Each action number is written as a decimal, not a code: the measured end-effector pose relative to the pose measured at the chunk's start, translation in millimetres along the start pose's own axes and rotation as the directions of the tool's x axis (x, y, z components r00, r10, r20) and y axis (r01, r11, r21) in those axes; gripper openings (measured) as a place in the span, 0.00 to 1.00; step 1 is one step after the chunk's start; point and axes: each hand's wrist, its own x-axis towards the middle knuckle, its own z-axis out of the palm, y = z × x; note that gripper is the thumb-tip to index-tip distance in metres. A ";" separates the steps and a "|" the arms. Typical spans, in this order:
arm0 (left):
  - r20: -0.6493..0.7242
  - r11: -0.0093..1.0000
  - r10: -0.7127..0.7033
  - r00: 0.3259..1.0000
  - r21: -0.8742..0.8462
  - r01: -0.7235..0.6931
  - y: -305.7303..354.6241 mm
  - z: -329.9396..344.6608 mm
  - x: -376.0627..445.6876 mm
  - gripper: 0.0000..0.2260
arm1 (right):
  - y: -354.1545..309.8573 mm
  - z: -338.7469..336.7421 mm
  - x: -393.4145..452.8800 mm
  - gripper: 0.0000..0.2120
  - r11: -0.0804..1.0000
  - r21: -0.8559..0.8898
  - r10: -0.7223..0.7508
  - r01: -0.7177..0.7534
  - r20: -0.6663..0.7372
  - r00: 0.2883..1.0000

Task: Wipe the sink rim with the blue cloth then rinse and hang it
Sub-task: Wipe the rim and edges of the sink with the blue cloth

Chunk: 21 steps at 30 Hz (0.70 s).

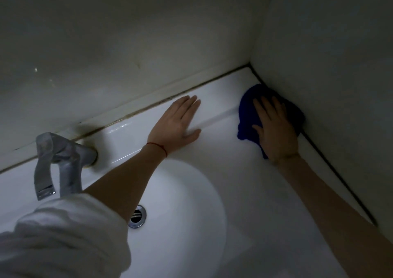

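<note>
The blue cloth (246, 111) lies bunched on the white sink rim (221, 99) in the far right corner, against the side wall. My right hand (274, 128) presses flat on it with straight fingers, covering its middle. My left hand (178, 124) rests flat on the back rim to the left of the cloth, fingers straight and together, holding nothing. A red thread circles the left wrist. The round basin (191, 203) lies below both hands.
A chrome tap (57, 162) stands at the back left of the rim, its spout over the basin. The metal drain (137, 216) sits in the basin. Walls close in at the back and right. Dark grime lines the wall joints.
</note>
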 end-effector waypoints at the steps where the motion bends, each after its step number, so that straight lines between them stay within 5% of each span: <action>1: -0.002 1.000 0.000 1.000 -0.005 0.000 0.1 -0.4 0.2 0.32 | -3.6 1.0 12.0 0.31 1.000 -0.017 0.002 -0.002 0.014 1.000; 5: -0.005 1.000 0.010 1.000 -0.012 -0.010 -1.8 -0.7 -0.1 0.32 | -4.8 -2.3 12.3 0.32 0.999 -0.049 0.014 -0.012 0.054 0.998; 13: -0.028 1.000 0.003 1.000 -0.021 -0.003 -1.9 2.9 -0.6 0.32 | 23.9 -11.2 -118.6 0.28 0.995 -0.074 0.067 -0.072 -0.070 0.995; 21: 0.007 1.000 -0.010 1.000 -0.009 0.010 -2.4 2.8 -0.5 0.32 | -0.3 -2.5 -17.2 0.31 0.999 -0.001 0.041 -0.041 0.019 0.999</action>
